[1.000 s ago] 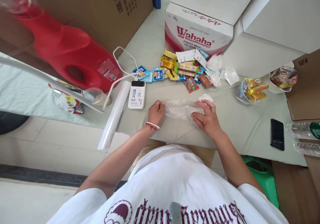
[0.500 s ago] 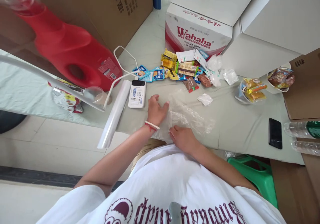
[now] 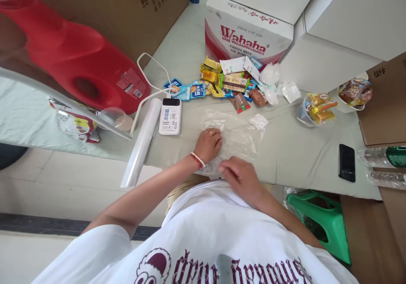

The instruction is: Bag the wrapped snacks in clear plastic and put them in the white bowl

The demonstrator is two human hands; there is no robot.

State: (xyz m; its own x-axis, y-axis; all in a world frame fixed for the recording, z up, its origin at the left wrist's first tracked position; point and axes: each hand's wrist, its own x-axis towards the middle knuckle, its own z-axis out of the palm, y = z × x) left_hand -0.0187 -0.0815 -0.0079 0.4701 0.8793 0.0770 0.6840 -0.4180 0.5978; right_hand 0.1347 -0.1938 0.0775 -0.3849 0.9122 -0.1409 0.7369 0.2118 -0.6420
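Note:
A thin, clear plastic bag (image 3: 242, 138) lies crinkled and flat at the front of the table. My left hand (image 3: 208, 144), wearing a ring and red and white bracelets, rests on its left part with curled fingers closed on the plastic. Just to the right, my right hand (image 3: 241, 175) is at the bag's near edge, slightly blurred, its fingers bent together on the film. A small crumpled white plastic piece (image 3: 258, 121) touches the bag's far right side. Left of my hands are a white power bank (image 3: 170, 117) with a cable and a roll of clear film (image 3: 141, 142).
Several snack packets (image 3: 234, 81) are heaped before a Wahaba carton (image 3: 247, 32). A large red jug (image 3: 85, 60) stands left. On the right are a snack bowl (image 3: 317, 110), a black phone (image 3: 347, 162) and plastic bottles (image 3: 377, 157). A green stool (image 3: 330, 220) stands below.
My left hand has moved right and down onto the bag, its spread fingers now curled. My right hand has lifted and turned slightly. The bag has shifted left and the view has tilted a little.

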